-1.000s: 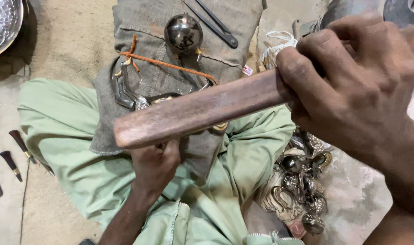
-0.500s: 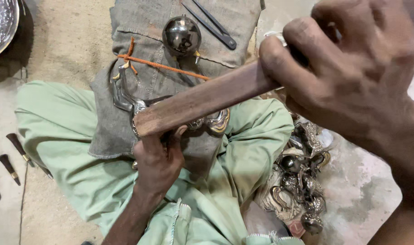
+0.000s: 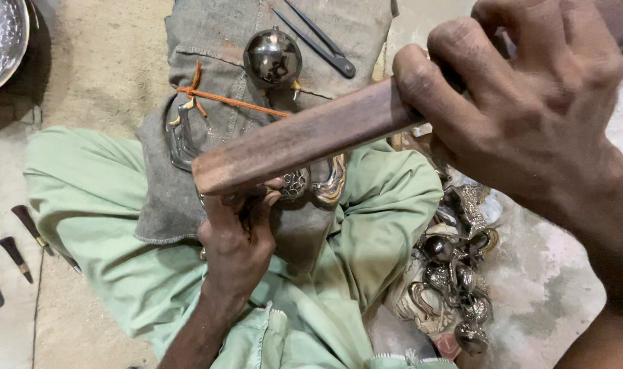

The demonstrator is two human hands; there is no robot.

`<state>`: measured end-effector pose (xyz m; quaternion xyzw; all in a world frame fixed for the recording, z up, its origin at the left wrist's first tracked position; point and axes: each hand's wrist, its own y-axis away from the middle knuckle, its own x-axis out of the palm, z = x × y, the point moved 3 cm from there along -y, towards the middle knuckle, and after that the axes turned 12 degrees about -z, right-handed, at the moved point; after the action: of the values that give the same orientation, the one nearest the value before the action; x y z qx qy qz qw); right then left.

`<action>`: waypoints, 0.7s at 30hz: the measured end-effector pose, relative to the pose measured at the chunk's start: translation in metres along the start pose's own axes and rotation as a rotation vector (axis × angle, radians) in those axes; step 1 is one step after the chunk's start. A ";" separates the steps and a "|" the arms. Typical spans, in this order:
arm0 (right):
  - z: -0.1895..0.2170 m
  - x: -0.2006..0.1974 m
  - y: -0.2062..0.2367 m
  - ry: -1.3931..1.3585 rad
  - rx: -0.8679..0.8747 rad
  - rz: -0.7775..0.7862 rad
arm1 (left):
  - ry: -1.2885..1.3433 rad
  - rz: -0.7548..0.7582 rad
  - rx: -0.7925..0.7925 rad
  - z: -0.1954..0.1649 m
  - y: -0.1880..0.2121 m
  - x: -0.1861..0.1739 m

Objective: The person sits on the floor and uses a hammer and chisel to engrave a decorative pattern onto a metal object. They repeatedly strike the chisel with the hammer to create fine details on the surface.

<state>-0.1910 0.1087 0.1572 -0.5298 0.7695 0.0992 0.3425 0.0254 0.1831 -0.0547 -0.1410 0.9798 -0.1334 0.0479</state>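
Lowered since the earlier frames, the brown wooden bat (image 3: 305,140) now has its blunt end just above the left hand (image 3: 238,239). Right hand (image 3: 523,116), at two o'clock, is wrapped tight around its handle. Left fingers pinch a shiny ornate metal piece (image 3: 311,183) against the grey cloth (image 3: 209,82) at centre.

Right hand (image 3: 530,130): raised close to the camera at upper right, fingers curled tight in a fist-like grip, knuckles turned toward the viewer, wrist and forearm extended down the right edge. Left hand (image 3: 236,242): held low at centre over the lap, back of the hand shown, fingers bent forward and pinched together, forearm angled down toward the bottom edge.
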 end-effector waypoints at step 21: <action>0.000 0.003 -0.015 0.026 -0.035 0.054 | -0.065 0.005 0.007 0.001 -0.001 0.004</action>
<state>-0.1782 0.1004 0.1589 -0.5162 0.7860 0.1149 0.3202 0.0222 0.1811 -0.0561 -0.1425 0.9776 -0.1321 0.0805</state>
